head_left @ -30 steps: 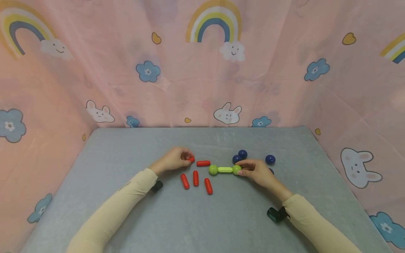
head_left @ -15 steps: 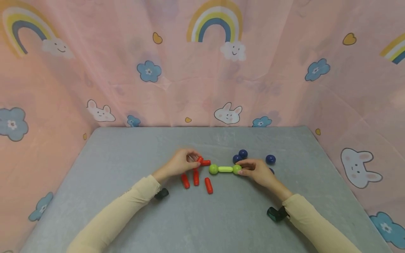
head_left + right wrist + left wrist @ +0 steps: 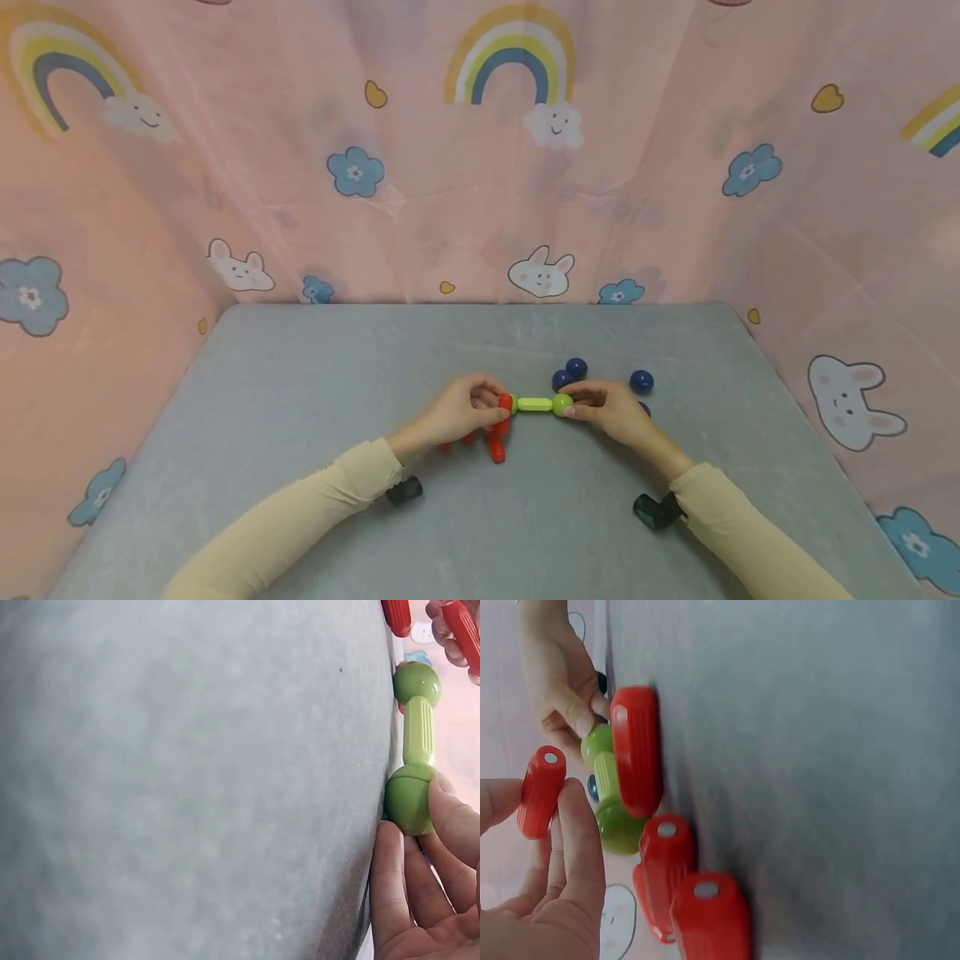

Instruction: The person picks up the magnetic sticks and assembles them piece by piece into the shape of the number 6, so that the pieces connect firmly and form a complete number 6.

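A pink patterned cloth (image 3: 480, 200) stands beyond both hands, and the grey table (image 3: 525, 533) lies beneath them. The sleeved left arm (image 3: 292, 517) now reaches further toward the other hand, while the right arm (image 3: 757, 533) has hardly moved.

That is the main change: the left hand (image 3: 459, 408) has come across to the near end of the green piece (image 3: 535, 404), pinching a red rod (image 3: 541, 791) between thumb and fingers. The right hand (image 3: 611, 408) stays where it was, its thumb and fingers gripping the ball (image 3: 411, 801) at its own end of that green piece, which lies straight between the two hands. For the work in hand, this means the rod and the other green ball (image 3: 619, 829) are now close, with one end of the green piece held steady. Both wrist views show a gap between that rod and the ball, so they do not appear joined.

Loose red rods (image 3: 637, 750) lie under and on the near side of the left hand, just beside the green piece; in the head view the hand and overlapping red shapes make their exact lie hard to tell. The rods show small pale discs (image 3: 550, 758) on their ends.

Just beyond the right fingertips sit two blue balls (image 3: 576, 367); another rests to that hand's right, and one more is partly hidden behind the hand. None of these blue balls is held.
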